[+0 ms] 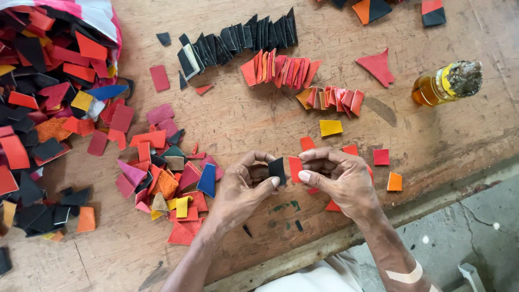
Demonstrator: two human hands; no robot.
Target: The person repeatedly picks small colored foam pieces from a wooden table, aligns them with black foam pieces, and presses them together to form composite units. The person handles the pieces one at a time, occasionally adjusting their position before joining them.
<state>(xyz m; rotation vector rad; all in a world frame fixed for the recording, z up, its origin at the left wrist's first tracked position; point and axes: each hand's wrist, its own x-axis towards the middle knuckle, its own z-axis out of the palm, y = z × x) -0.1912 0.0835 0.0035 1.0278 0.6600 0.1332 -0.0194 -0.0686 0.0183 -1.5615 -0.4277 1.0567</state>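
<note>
Black leather piece [277, 169] sits pinched between thumb and fingertips of the left hand [246, 186], held upright just above the wooden table [432, 140]; touching its right edge is a red leather piece [295, 168], clamped between thumb and curled fingers of the right hand [338, 176]; both hands meet near the table's front edge, fingers closed tight on their scraps. Under the right hand lie more red scraps, with a small red square [381, 157] and an orange square [394, 181] just beside it; a yellow piece [330, 127] lies just beyond the hands. To the left of the left hand spreads a loose heap of mixed scraps [167, 184] in red, pink, orange, blue and yellow; farther left a big pile [43, 97] spills from a sack. Beyond the hands stand folded rows: a black row [238, 40], a red row [278, 69], a shorter red-orange row [332, 99]; well to the right lies a jar of amber liquid [446, 84] on its side.
</note>
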